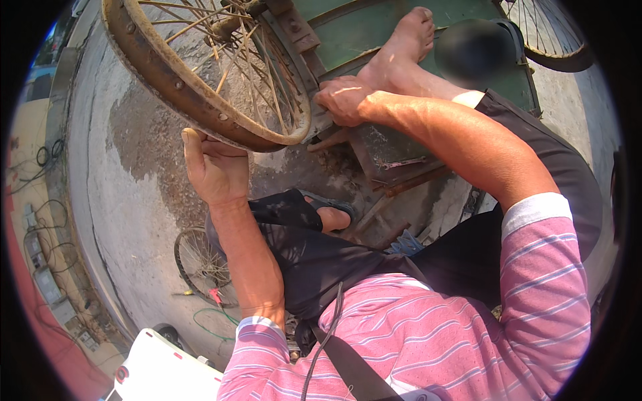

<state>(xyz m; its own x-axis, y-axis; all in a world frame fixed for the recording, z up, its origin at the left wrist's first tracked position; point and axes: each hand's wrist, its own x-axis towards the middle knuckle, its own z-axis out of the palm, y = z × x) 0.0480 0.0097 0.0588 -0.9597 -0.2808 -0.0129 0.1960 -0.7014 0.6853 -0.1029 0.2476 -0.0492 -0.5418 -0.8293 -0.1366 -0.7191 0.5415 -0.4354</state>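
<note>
A rusty spoked wheel (177,83), its rim bare of any tyre, stands at the upper left on a green metal cart (361,30). At its lower edge, my left hand (217,164) has curled fingers against the rim, with the thumb sticking up on the outer side; the fingertips are partly hidden. My right hand (344,100) is closed beside the wheel's right side, at the cart's frame. Whatever its fingers grip is hidden. Below this hand, a small spanner (404,162) lies on the rusty frame.
My bare foot (408,40) rests on the cart, near a blurred dark round patch (478,53). Another tyred wheel (555,40) is at the upper right. A smaller wheel (204,264) lies on the concrete, near a green cord (207,321) and a white vehicle (157,367).
</note>
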